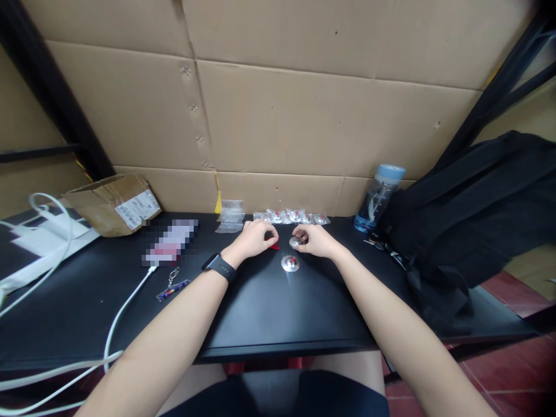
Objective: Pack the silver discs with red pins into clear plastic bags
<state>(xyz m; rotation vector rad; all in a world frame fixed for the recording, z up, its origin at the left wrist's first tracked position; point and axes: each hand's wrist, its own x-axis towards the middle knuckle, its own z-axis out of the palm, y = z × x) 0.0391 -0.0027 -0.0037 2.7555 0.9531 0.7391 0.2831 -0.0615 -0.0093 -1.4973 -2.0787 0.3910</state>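
Observation:
My left hand, a watch on its wrist, pinches a small red cord just above the table. Across from it, my right hand has its fingers closed on a shiny silver disc, partly covered by the fingertips. A second silver disc, domed in the middle with a bit of red on top, lies flat on the table just in front of both hands. Behind the hands, several similar discs in clear bags form a row along the cardboard. Clear plastic bags are stacked left of that row.
On the left of the black table are a phone on a white cable, a keychain and a brown paper bag. A water bottle and black backpack stand right. Cardboard walls the back.

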